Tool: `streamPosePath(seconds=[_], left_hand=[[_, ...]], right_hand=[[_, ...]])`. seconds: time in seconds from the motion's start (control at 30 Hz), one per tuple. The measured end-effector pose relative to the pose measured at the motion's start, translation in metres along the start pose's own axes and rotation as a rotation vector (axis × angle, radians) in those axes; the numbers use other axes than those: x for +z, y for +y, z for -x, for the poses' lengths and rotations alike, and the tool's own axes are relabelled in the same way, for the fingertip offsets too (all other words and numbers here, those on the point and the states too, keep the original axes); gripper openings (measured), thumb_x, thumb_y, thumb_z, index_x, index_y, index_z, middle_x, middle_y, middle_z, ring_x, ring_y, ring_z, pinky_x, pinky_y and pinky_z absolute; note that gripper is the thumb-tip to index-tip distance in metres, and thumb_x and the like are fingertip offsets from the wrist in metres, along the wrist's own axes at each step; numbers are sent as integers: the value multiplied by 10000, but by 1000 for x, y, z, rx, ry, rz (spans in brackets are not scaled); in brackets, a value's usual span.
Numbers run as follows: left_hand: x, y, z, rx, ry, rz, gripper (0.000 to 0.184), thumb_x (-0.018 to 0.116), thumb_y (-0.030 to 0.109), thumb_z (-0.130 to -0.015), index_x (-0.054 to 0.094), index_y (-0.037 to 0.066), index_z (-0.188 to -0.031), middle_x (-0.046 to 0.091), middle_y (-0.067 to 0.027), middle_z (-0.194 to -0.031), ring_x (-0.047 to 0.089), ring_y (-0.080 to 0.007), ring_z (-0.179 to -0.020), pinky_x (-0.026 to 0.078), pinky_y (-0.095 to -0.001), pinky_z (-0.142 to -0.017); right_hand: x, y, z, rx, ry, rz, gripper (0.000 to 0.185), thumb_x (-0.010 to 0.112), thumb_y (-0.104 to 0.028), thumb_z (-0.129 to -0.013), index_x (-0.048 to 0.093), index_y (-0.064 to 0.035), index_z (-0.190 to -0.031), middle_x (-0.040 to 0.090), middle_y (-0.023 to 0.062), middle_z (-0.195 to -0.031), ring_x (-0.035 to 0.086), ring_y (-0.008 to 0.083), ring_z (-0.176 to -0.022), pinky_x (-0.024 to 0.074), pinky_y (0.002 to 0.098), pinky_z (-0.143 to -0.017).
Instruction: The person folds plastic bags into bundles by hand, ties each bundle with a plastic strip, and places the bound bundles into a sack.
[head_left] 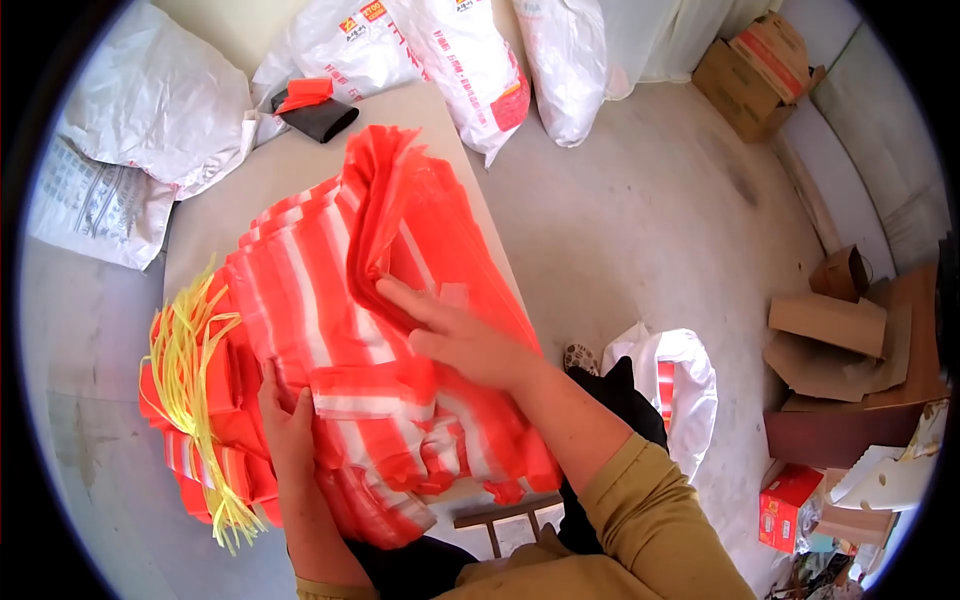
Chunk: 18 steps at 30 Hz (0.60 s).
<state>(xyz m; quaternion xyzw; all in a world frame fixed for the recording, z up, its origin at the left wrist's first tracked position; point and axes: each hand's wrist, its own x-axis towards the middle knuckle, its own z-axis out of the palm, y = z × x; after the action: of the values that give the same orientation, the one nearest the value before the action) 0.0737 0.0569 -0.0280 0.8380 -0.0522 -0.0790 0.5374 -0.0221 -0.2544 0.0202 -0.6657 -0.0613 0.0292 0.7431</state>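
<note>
A thick stack of red-and-white striped plastic bags [310,290] covers much of the table. Its upper right part is folded over into a raised red ridge [372,215]. My right hand [450,338] lies against the foot of that ridge, index finger stretched out and the other fingers partly bent. At the stack's left edge rests my left hand [287,425], thumb and forefinger apart on the striped film. A short folded striped piece [372,390] lies between the two hands. Left of the left hand, yellow plastic strips [195,370] drape over more folded red bags [222,385].
Full white sacks [160,95] stand behind the table [215,205]. A black roll with red film [318,118] sits at the table's back. A white sack [690,370] with striped film inside is on the floor to the right. Cardboard boxes [745,85] line the right wall.
</note>
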Motion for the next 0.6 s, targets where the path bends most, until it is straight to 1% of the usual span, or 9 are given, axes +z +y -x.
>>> streamPosePath(seconds=[0.03, 0.07, 0.17, 0.27, 0.37, 0.47, 0.6], left_hand=[[0, 2, 1, 6, -2, 1, 733, 685, 62, -978, 361, -14, -1631, 426, -174, -1645, 399, -284, -1524, 300, -386, -1260], [1, 3, 1, 12, -3, 5, 730, 683, 59, -980, 361, -14, -1631, 427, -175, -1645, 399, -285, -1524, 301, -385, -1259], [2, 4, 1, 29, 0, -9, 722, 675, 50, -985, 360, -14, -1631, 432, -177, -1643, 395, -281, -1528, 304, -384, -1258], [0, -2, -1, 21, -8, 15, 718, 671, 45, -989, 357, -15, -1632, 423, -174, -1649, 395, -275, -1528, 306, -382, -1257], [1, -3, -2, 24, -10, 22, 721, 669, 43, -991, 350, -13, -1636, 411, -174, -1656, 397, -271, -1526, 308, -380, -1256], [1, -5, -3, -1, -10, 48, 724, 666, 37, -991, 343, -16, -1637, 399, -175, -1663, 394, -267, -1530, 307, -378, -1258], [0, -5, -4, 24, -26, 38, 724, 660, 32, -990, 339, -26, -1635, 398, -179, -1665, 384, -267, -1539, 303, -377, -1261]], right_hand=[[2, 6, -2, -58, -36, 128, 717, 524, -206, -1047, 252, -173, -1709, 172, 86, -1792, 115, 308, -1652, 107, 463, -1323], [4, 10, -4, -135, -39, 222, 685, 543, -244, -1079, 270, -118, -1695, 169, 141, -1783, 115, 288, -1653, 106, 476, -1325], [11, 7, -4, -127, -22, 344, 681, 556, -254, -1066, 305, -100, -1680, 192, 156, -1773, 144, 331, -1643, 134, 482, -1319], [13, 8, -5, -160, -19, 443, 677, 558, -252, -1057, 322, -82, -1669, 218, 180, -1759, 187, 365, -1626, 153, 482, -1315], [14, 15, -6, -214, 7, 480, 676, 560, -249, -1052, 330, -79, -1664, 240, 189, -1749, 246, 386, -1597, 196, 483, -1304], [13, 17, -6, -210, 42, 472, 680, 568, -254, -1045, 339, -81, -1661, 253, 190, -1745, 285, 409, -1569, 235, 489, -1291], [12, 13, -4, -173, 49, 574, 704, 576, -242, -1041, 307, -120, -1680, 241, 150, -1757, 316, 394, -1556, 264, 493, -1281]])
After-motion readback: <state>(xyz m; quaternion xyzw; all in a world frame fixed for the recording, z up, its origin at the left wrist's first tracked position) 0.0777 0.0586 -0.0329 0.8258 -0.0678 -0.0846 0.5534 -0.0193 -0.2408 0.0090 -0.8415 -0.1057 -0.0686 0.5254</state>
